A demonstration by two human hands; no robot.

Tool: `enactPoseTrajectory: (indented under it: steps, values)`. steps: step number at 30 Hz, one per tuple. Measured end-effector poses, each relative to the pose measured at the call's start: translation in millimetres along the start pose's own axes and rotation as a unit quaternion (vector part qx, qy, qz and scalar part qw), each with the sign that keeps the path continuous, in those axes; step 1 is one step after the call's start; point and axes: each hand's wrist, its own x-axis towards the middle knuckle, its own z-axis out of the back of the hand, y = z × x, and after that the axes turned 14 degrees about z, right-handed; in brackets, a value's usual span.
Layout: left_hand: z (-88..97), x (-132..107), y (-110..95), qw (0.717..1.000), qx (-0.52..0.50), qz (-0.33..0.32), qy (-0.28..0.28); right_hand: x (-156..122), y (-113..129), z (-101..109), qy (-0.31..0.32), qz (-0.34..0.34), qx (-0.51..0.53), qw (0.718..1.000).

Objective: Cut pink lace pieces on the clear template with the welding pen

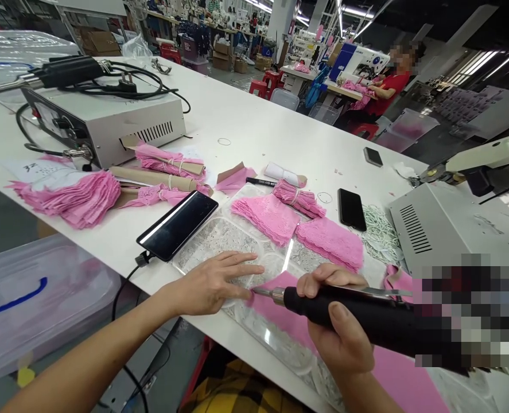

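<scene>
Pink cloth (pixel 285 322): likely light, limp; hold at 10 o'clock tip. Right hand (pixel 344 343) clamped round black tool (pixel 383 316); left hand (pixel 209 284), grip apart.

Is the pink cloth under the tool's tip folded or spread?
Spread out: the pink cloth lies flat beneath the black tool, without visible folds.

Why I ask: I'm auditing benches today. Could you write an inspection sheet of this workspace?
Surface: white table, with a clear plastic panel on it.
Work items: pink fabric; black handheld tool, its tip at the fabric's edge.
Clutter: three phones, a marker, tied pink bundles.
Hands: left hand spread beside the tip; right hand grips the tool.
Cables: black cable running to the leftmost phone.
Surroundings: person in red at a sewing machine.
</scene>
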Motion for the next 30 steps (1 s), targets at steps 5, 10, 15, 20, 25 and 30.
enactPoseTrajectory:
  steps: [5, 10, 15, 20, 25, 30]
  values:
    - [-3.1, -1.2, 1.2, 1.000, 0.002, 0.000, -0.004, -2.2, -0.4, 2.7, 0.007, -0.011, 0.000, 1.000]
    - [-4.4, -2.0, 0.8, 1.000, 0.011, -0.003, -0.009, -1.6, 0.6, 0.6, 0.026, -0.006, -0.003, 1.000]
    - [-1.3, -1.0, -1.8, 1.000, 0.016, 0.005, -0.008, 8.3, 1.6, 3.6, -0.003, -0.001, -0.002, 1.000]
    - [2.8, 0.7, -3.7, 1.000, -0.002, -0.004, -0.025, 35.0, 7.6, 34.4, -0.121, 0.052, -0.043, 0.990]
    - [7.9, 4.9, -2.2, 1.000, 0.012, -0.021, -0.007, 40.3, 6.0, 59.0, -0.159, 0.069, -0.062, 0.983]
    - [5.5, 6.9, -2.1, 0.998, 0.060, -0.034, 0.006, 33.2, -3.5, 56.1, -0.147, 0.051, -0.042, 0.987]
